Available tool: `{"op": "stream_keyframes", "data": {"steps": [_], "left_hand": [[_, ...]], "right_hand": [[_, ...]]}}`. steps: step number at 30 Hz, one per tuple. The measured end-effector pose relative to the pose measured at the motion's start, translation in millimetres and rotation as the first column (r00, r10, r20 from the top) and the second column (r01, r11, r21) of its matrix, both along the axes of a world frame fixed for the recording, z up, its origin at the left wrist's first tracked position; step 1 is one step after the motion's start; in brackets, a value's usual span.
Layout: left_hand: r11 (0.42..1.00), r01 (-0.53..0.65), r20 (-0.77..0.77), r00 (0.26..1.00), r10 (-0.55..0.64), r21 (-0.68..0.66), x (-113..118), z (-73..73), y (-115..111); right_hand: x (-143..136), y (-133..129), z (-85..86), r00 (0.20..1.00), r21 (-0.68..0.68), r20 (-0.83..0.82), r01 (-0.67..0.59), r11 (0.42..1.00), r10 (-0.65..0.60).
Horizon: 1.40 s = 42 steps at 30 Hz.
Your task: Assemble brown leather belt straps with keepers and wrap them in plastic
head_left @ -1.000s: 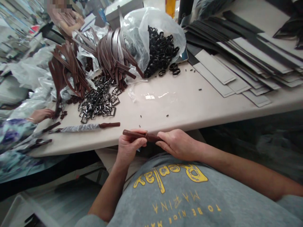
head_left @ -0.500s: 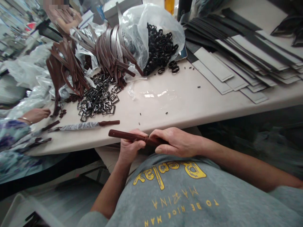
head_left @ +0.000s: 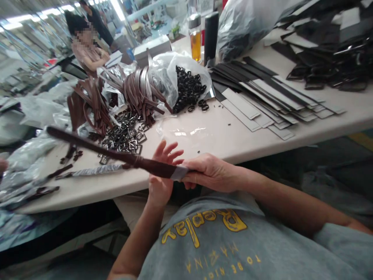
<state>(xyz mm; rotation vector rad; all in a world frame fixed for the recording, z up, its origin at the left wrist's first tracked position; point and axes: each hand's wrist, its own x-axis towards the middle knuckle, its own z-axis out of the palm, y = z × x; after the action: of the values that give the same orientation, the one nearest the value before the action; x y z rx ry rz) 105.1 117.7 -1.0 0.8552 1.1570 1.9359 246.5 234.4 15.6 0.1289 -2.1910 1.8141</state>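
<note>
A brown leather strap (head_left: 96,147) stretches leftward in front of me, held above the table edge and blurred toward its far end. My right hand (head_left: 214,173) pinches its right end, close to a pale grey band on the strap. Behind and below the strap is my left hand (head_left: 162,190), palm up with fingers spread; whether it touches the strap I cannot tell. Beyond the strap lie a heap of dark metal buckles (head_left: 124,134) and another strap in clear wrapping (head_left: 96,170).
Brown strap bundles (head_left: 141,89) lie behind the buckles. A plastic bag (head_left: 166,64) spills black rings (head_left: 189,87). Black-and-white strips (head_left: 262,103) fan out at right. A bottle of amber liquid (head_left: 195,42) and a black bottle (head_left: 211,37) stand behind. A co-worker's hand (head_left: 2,165) shows at far left.
The strap now extends far to the left, where before only a short end showed past my hands. My left hand has let go and spread its fingers. The view has tilted up.
</note>
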Motion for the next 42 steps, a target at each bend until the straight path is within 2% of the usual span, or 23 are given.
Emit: {"op": "stream_keyframes", "data": {"steps": [3,5,7,11,13,15,17,19,22,24,26,27,28,30,31,32,33,34,36,37,39,40,42], "left_hand": [[0.995,-0.099,-0.009,0.995,0.099,0.033,-4.7,14.5,0.3],[0.988,-0.15,0.006,0.989,0.15,0.033,-8.1,15.6,-2.8],[0.987,-0.162,0.015,0.987,0.162,0.011,-8.0,10.4,-6.2],[0.996,-0.085,0.003,0.996,0.086,-0.021,2.8,-5.6,-9.2],[1.0,0.006,-0.032,0.999,-0.007,-0.003,9.9,-13.9,-8.1],[0.987,0.154,-0.096,0.983,-0.157,-0.039,16.2,-23.6,-6.3],[0.932,0.336,-0.136,0.926,-0.354,-0.139,21.6,-34.9,-5.2],[0.832,0.48,-0.15,0.834,-0.531,-0.278,26.2,-45.5,-6.3],[0.715,0.499,-0.171,0.749,-0.64,-0.49,26.2,-53.7,-13.4],[0.678,0.46,-0.145,0.758,-0.636,-0.573,17.2,-51.5,-20.5],[0.662,0.434,-0.132,0.769,-0.626,-0.611,1.4,-44.1,-27.6],[0.652,0.422,-0.156,0.754,-0.638,-0.63,-7.2,-39.2,-30.6],[0.639,0.407,-0.201,0.72,-0.664,-0.652,-15.0,-34.2,-32.7],[0.614,0.364,-0.332,0.595,-0.732,-0.7,-23.8,-25.6,-33.5],[0.61,0.338,-0.407,0.508,-0.759,-0.716,-23.6,-23.0,-31.7],[0.614,0.311,-0.479,0.412,-0.775,-0.725,-20.1,-21.6,-28.3],[0.619,0.294,-0.54,0.311,-0.782,-0.728,-13.6,-21.5,-23.6],[0.622,0.291,-0.583,0.217,-0.783,-0.727,-5.1,-22.3,-18.0],[0.609,0.323,-0.62,0.08,-0.78,-0.724,13.2,-24.6,-6.1],[0.602,0.342,-0.625,0.051,-0.779,-0.722,20.3,-25.2,-1.0],[0.608,0.37,-0.63,0.073,-0.773,-0.703,24.6,-23.8,5.2],[0.621,0.369,-0.629,0.116,-0.769,-0.691,20.6,-21.7,5.5],[0.665,0.317,-0.622,0.239,-0.746,-0.676,1.2,-15.8,-0.2]], "right_hand": [[-0.4,-0.3,-0.5,0.985,-0.157,0.141,-0.081,0.984,0.103],[2.1,-2.2,-7.8,0.963,-0.305,0.222,-0.084,0.949,0.156],[4.2,-6.0,-15.7,0.946,-0.394,0.259,-0.08,0.916,0.194],[1.6,-16.9,-20.6,0.963,-0.411,0.206,-0.077,0.908,0.175],[-3.0,-21.7,-15.9,0.992,-0.405,0.097,-0.03,0.914,0.076],[-7.4,-24.9,-7.7,0.996,-0.423,-0.03,0.062,0.904,-0.083],[-8.9,-26.1,1.8,0.967,-0.47,-0.097,0.163,0.867,-0.235],[-5.6,-24.5,9.6,0.931,-0.521,-0.087,0.261,0.812,-0.355],[11.8,-15.4,10.7,0.841,-0.506,-0.08,0.428,0.749,-0.535],[33.6,-5.9,1.4,0.736,-0.443,-0.08,0.578,0.685,-0.673],[62.9,3.5,-14.1,0.661,-0.322,0.015,0.714,0.622,-0.75],[79.0,7.1,-22.4,0.668,-0.238,0.119,0.737,0.632,-0.735],[94.9,9.7,-29.9,0.725,-0.156,0.268,0.682,0.714,-0.634],[121.3,10.8,-39.6,0.806,-0.147,0.538,0.377,0.915,-0.246],[129.9,9.5,-41.0,0.8,-0.183,0.597,0.216,0.959,-0.067],[134.4,7.3,-40.3,0.798,-0.21,0.602,0.112,0.971,0.038],[134.7,4.5,-38.0,0.82,-0.198,0.569,0.075,0.977,0.052],[130.8,1.4,-35.2,0.861,-0.142,0.508,0.096,0.985,-0.01],[113.7,-4.6,-31.9,0.905,0.057,0.363,0.215,0.975,-0.221],[102.6,-7.1,-32.7,0.9,0.17,0.322,0.251,0.953,-0.294],[81.8,-10.7,-39.4,0.876,0.324,0.387,0.164,0.932,-0.288],[74.2,-11.7,-44.4,0.849,0.33,0.469,0.088,0.94,-0.244],[67.0,-11.6,-54.6,0.794,0.234,0.591,0.004,0.972,-0.145]]}}
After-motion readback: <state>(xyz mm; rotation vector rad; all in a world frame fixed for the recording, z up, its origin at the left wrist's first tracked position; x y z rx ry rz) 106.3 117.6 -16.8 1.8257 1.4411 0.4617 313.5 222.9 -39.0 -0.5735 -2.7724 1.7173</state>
